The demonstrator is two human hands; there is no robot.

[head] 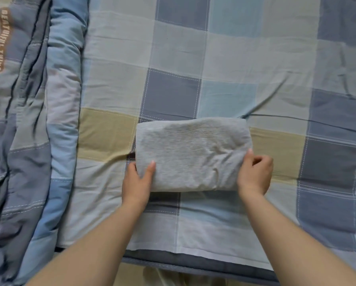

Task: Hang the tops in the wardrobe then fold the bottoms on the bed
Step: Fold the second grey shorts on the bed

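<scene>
The folded grey knit garment (191,153) lies long axis left-right near the bed's (276,58) front edge; left hand (138,180) and right hand (255,172) each pinch a near corner.

Soft, even daylight over my view, no glare. Faint shadows under my forearms at 6 o'clock. Slight overall softness; wide-angle bending toward 9 and 3 o'clock edges.

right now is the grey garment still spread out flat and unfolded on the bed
No, the grey garment lies folded into a compact rectangle on the checked bedsheet, with the left hand and right hand gripping its near corners.
</scene>
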